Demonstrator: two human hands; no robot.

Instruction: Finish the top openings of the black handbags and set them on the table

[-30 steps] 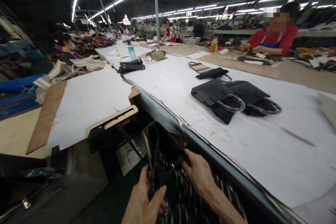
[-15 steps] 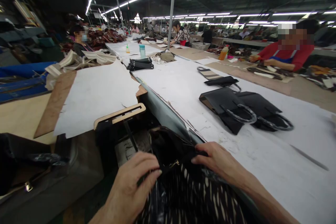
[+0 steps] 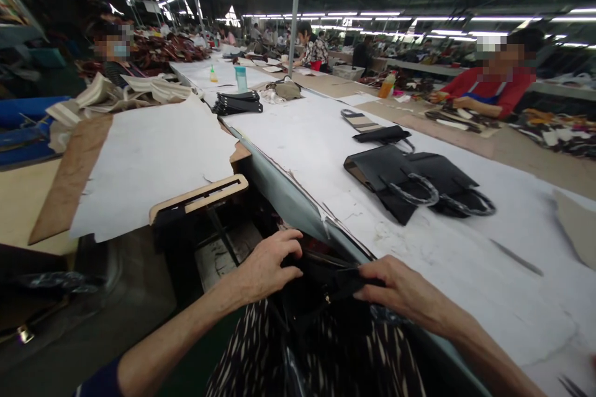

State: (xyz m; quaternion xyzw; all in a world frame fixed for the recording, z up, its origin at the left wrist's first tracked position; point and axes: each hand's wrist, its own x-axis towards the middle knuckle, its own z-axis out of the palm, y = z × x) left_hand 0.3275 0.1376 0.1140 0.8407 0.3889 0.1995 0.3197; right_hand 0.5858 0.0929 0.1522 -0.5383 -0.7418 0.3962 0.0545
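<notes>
A black bag [image 3: 316, 279] with its mouth open lies over my lap at the table's edge. A small gold-coloured metal piece [image 3: 328, 299] shows on its near side. My right hand [image 3: 388, 279] pinches the right end of the bag's rim between thumb and fingers. My left hand [image 3: 274, 263] is at the opposite side of the mouth, its fingers curled over the dark edge; the fingertips are partly lost against the black material. Beneath the bag is patterned black-and-cream cloth [image 3: 242, 347].
Black handbags [image 3: 386, 177] with wrapped handles lie on the white-covered table [image 3: 298, 142]. Black strips [image 3: 237, 102] and a blue-lidded bottle [image 3: 241, 79] stand farther back. A wooden slotted frame [image 3: 200, 198] juts out on the left. A co-worker in red [image 3: 510, 90] sits across the table.
My left hand has moved away from the near rim, forward to the far left edge of the bag. My right hand keeps its grip. The view has shifted slightly.
</notes>
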